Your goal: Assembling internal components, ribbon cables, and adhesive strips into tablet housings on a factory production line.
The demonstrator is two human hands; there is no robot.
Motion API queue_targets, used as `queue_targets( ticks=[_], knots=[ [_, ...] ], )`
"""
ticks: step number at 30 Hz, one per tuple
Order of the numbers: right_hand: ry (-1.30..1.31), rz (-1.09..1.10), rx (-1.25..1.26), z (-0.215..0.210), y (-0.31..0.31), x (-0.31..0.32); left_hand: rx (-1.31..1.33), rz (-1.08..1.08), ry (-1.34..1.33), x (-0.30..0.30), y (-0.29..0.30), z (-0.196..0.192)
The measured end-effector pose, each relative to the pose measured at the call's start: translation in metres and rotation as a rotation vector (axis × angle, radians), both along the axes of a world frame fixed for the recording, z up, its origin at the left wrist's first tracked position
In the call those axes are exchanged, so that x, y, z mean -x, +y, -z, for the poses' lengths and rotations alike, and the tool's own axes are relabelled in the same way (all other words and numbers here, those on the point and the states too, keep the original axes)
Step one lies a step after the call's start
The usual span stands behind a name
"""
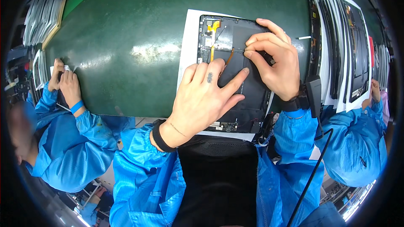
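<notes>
A black tablet back housing with its inside facing up lies on a white sheet in front of me. A yellow flex cable runs along its left part, and a thin orange flex cable crosses near the middle. My left hand rests over the housing's left and lower part, index finger and thumb stretched out. Above the right half, my right hand has thumb and index fingertips pressed together; whatever lies between them is too small to make out. Its other fingers reach the housing's upper right edge.
On the right stands a row of similar housings with white sheets between them. A small white stick lies beside it. Co-workers in blue sit on both sides; one's hands are at the left table edge. Stacked frames stand far left.
</notes>
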State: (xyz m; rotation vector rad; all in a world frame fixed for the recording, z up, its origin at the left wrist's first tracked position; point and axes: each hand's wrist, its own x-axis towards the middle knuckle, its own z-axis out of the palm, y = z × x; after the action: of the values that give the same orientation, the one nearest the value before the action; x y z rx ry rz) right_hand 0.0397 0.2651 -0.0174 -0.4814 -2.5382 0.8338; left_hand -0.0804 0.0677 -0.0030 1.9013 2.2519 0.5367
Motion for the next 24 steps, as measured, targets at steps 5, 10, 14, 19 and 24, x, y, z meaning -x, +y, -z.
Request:
queue_targets(
  ticks=[5,10,14,19,24],
  knots=[
    [0.0,0.008,-0.002,0.0,-0.001,0.0,0.007,0.0,-0.006,0.0,0.001,0.0],
    [0.006,0.013,0.006,0.0,-0.002,0.0,0.023,0.004,0.001,0.0,0.001,-0.003],
    [0.017,0.034,0.013,0.0,-0.001,0.0,0.037,0.02,-0.015,0.003,0.005,-0.005],
    [0.091,0.025,0.001,0.005,0.004,-0.001,0.017,0.017,0.0,0.008,0.008,-0.006],
    [0.12,0.0,-0.005,0.006,0.007,-0.002,-0.001,-0.02,0.008,0.015,0.018,-0.004]
  ],
)
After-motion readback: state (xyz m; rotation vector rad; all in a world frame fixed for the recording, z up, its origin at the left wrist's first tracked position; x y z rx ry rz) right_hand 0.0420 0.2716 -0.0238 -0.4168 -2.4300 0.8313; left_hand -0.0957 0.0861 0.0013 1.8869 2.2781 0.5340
